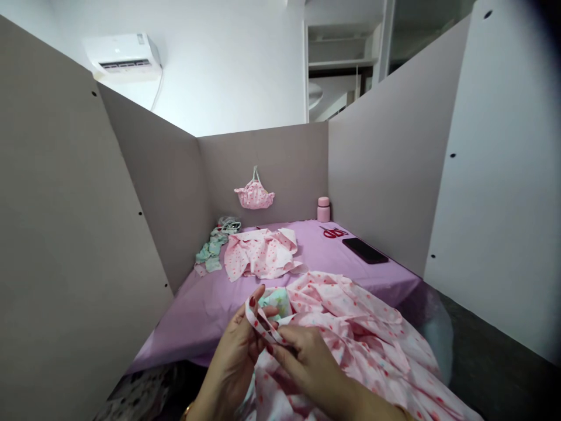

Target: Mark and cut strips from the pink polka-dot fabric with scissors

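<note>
A narrow fabric strip (pixel 265 329), pale pink with red dots, runs in a loop between my two hands. My left hand (pixel 240 338) is closed on one end, the strip passing over its fingers. My right hand (pixel 313 361) pinches the other end between thumb and fingers. Beneath and to the right spreads a large pink fabric with red dots (pixel 350 316), draped over the table edge and toward me. A mint-green patterned cloth (pixel 280 301) shows just behind my fingers, partly hidden by them.
Grey partitions (pixel 263 152) enclose a table with a purple cloth (pixel 319 251). On it lie a dotted pink piece (pixel 258 251), green scraps (pixel 213 251), red-handled scissors (pixel 335 233), a black phone (pixel 364 250) and a pink bottle (pixel 323 210). A gathered pink item (pixel 255 195) hangs at the back.
</note>
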### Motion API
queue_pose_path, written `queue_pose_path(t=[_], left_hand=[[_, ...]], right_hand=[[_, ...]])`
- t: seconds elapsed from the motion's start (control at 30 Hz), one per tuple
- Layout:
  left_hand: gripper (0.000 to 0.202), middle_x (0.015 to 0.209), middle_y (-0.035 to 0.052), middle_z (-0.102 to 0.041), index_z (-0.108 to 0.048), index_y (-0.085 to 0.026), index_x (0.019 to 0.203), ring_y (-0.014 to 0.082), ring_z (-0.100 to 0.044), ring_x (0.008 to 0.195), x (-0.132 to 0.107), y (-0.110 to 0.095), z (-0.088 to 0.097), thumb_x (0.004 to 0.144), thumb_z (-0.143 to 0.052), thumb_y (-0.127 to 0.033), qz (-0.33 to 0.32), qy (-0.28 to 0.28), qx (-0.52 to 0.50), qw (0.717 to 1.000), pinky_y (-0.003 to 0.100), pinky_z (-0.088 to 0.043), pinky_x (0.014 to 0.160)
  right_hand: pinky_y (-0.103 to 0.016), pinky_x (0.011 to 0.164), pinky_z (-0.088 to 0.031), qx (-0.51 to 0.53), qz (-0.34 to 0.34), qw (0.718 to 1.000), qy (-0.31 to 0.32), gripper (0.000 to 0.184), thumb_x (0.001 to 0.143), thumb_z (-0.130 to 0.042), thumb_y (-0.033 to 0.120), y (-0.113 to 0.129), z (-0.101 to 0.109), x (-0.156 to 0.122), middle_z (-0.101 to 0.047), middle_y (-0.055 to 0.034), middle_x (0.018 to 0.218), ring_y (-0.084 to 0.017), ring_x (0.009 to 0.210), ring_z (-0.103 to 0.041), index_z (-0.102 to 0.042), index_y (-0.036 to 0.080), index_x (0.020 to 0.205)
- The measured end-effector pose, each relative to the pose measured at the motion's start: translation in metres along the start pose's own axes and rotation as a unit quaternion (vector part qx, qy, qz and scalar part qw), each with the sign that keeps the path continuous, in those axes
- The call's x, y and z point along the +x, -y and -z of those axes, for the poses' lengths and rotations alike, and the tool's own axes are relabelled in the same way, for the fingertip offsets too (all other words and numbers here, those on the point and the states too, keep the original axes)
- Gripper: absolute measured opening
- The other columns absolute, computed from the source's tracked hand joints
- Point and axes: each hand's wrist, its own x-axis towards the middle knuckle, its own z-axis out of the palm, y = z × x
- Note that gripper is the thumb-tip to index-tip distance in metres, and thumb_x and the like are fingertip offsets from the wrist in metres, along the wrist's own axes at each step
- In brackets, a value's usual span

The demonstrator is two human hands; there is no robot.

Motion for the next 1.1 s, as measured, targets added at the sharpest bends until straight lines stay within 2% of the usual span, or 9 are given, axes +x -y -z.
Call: queue_pose_path(t=[0.13,0.4,0.5,0.6,0.7,0.77,0.93,1.0,1.1], left_hand=[[0.041,0.079,-0.0002,-0.064,-0.068,-0.021,0.099,0.0069,-0.054,0.066,0.003,-0.002,0.009,0.061,-0.078,-0.034,-0.011,0.006,0.029,0.999,0.018,-0.043,0.064],[0.038,0.082,-0.0002,-0.067,-0.069,-0.022,0.098,0.0078,-0.055,0.069,0.001,-0.008,0.017,0.063,-0.076,-0.034,-0.02,0.02,0.113,0.993,0.019,-0.042,0.066],[0.037,0.081,0.001,-0.067,-0.07,-0.02,0.093,0.0094,-0.058,0.073,-0.003,-0.01,0.014,0.059,-0.079,-0.03,-0.001,0.03,0.041,0.999,0.02,-0.045,0.074],[0.036,0.072,-0.0006,-0.065,-0.07,-0.019,0.09,0.0062,-0.055,0.059,-0.007,-0.008,0.016,0.056,-0.08,-0.026,0.043,0.034,-0.005,0.998,0.017,-0.044,0.059],[0.028,0.063,-0.0046,-0.06,-0.068,-0.019,0.091,0.0009,-0.043,0.041,-0.008,-0.006,0.024,0.064,-0.075,-0.023,0.05,0.055,0.017,0.997,0.014,-0.034,0.044],[0.018,0.062,-0.0031,-0.06,-0.067,-0.016,0.087,0.0016,-0.045,0.042,-0.009,-0.007,0.028,0.07,-0.068,-0.02,0.046,0.092,0.062,0.993,0.014,-0.036,0.047],[0.02,0.071,0.0073,-0.068,-0.063,-0.013,0.092,0.0143,-0.063,0.06,-0.008,-0.005,0.015,0.074,-0.062,-0.024,0.114,0.161,0.093,0.976,0.024,-0.047,0.062],[0.025,0.058,0.0047,-0.065,-0.061,-0.015,0.095,0.0118,-0.057,0.044,-0.011,-0.002,0.004,0.076,-0.06,-0.032,0.138,0.207,0.086,0.965,0.02,-0.043,0.048],[0.024,0.036,-0.006,-0.045,-0.064,-0.018,0.087,0.0029,-0.032,0.027,-0.021,-0.001,-0.006,0.075,-0.063,-0.039,0.159,0.262,0.088,0.948,0.015,-0.024,0.034]], right_hand=[[-0.024,0.055,-0.028,-0.146,0.063,0.987,-0.012,0.022,0.086,-0.046,0.02,-0.009,0.003,-0.002,-0.056,0.0002,0.062,-0.011,0.058,-0.049,-0.051,0.017,0.065],[-0.025,0.057,-0.031,-0.222,0.088,0.97,-0.036,0.026,0.091,-0.04,0.025,-0.016,0.011,0.002,-0.063,-0.0038,0.07,-0.014,0.063,-0.055,-0.058,0.017,0.074],[-0.025,0.055,-0.03,-0.17,0.058,0.984,-0.017,0.027,0.089,-0.044,0.026,-0.01,0.013,0.004,-0.06,-0.0019,0.064,-0.012,0.058,-0.052,-0.058,0.017,0.068],[-0.022,0.054,-0.031,-0.025,0.005,0.998,0.056,0.011,0.082,-0.055,0.024,-0.004,0.021,0.007,-0.058,0.0013,0.064,-0.011,0.058,-0.05,-0.061,0.017,0.074],[-0.021,0.056,-0.035,0.138,-0.05,0.979,0.138,0.016,0.076,-0.063,0.028,-0.003,0.041,0.014,-0.059,0.0009,0.071,-0.011,0.062,-0.05,-0.061,0.016,0.086],[-0.021,0.055,-0.034,0.196,-0.07,0.969,0.135,0.024,0.079,-0.06,0.038,-0.003,0.057,0.022,-0.057,0.0001,0.069,-0.01,0.06,-0.047,-0.06,0.014,0.08],[-0.023,0.062,-0.035,0.221,-0.023,0.969,0.104,0.031,0.083,-0.054,0.044,0.012,0.081,0.039,-0.056,-0.0015,0.073,-0.011,0.067,-0.047,-0.061,0.014,0.08],[-0.023,0.06,-0.035,0.202,-0.007,0.973,0.112,0.031,0.082,-0.055,0.043,0.019,0.082,0.043,-0.055,-0.0008,0.071,-0.011,0.065,-0.046,-0.062,0.013,0.079],[-0.022,0.057,-0.032,0.182,-0.012,0.979,0.088,0.031,0.082,-0.055,0.043,0.022,0.078,0.048,-0.05,0.0014,0.065,-0.009,0.06,-0.041,-0.061,0.013,0.076]])
